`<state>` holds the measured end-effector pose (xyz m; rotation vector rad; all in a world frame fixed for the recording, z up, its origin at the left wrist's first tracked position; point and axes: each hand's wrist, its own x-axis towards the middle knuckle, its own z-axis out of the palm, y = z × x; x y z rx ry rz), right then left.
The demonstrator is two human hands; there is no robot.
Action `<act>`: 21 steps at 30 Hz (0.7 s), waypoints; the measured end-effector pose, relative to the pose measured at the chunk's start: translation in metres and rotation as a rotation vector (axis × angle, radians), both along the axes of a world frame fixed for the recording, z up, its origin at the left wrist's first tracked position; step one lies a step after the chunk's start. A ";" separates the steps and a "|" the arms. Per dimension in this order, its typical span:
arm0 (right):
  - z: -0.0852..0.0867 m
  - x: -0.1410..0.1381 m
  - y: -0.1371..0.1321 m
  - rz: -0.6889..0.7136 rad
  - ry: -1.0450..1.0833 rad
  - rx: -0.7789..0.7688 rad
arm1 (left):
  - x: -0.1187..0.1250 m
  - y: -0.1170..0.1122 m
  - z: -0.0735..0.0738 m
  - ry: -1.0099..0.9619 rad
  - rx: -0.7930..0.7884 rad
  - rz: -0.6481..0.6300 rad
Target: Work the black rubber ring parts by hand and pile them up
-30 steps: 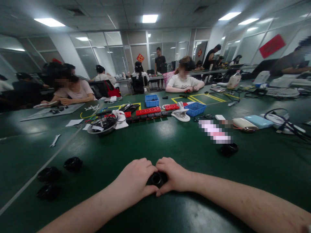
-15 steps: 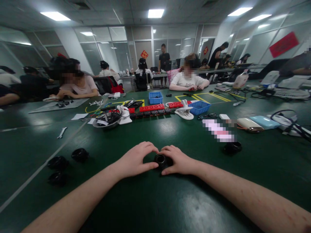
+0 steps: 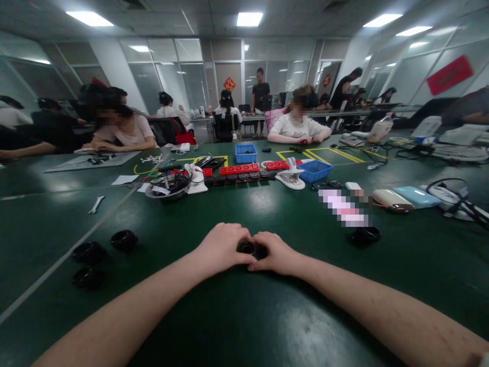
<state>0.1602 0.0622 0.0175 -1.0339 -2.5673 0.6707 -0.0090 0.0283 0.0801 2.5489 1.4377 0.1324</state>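
A small black ring-shaped part (image 3: 247, 248) rests on the green table (image 3: 244, 306) straight ahead of me. My left hand (image 3: 221, 247) curls round its left side and my right hand (image 3: 277, 252) round its right side. The fingers of both hands are closed against the part, so only its top shows between them. Three similar black round parts (image 3: 124, 240) lie on the table to my left, and another black round part (image 3: 365, 235) sits to my right.
Mid-table are a clear bowl of cables (image 3: 168, 186), red and black power strips (image 3: 237, 172), two blue bins (image 3: 245, 152), white clamps (image 3: 290, 176), a wrench (image 3: 96, 204) and power banks (image 3: 405, 198). Several people sit or stand at the far side.
My hands and the black part slid away from me over the first half second; since then my fingers have closed more tightly round it, covering more of it.
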 end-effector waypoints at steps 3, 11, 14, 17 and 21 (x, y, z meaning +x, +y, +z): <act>-0.004 -0.008 -0.013 -0.141 -0.011 0.053 | 0.014 -0.012 -0.014 0.051 0.119 0.234; -0.001 0.001 -0.011 -0.082 -0.012 0.080 | 0.006 -0.016 -0.017 -0.026 0.144 0.078; 0.005 0.011 -0.004 0.055 0.007 0.040 | -0.009 -0.013 -0.005 -0.095 0.131 -0.026; 0.011 0.016 0.001 0.191 0.018 0.000 | -0.016 -0.010 0.006 -0.196 0.010 -0.243; 0.015 0.017 0.006 0.277 0.008 -0.033 | -0.015 -0.004 0.010 -0.238 -0.153 -0.414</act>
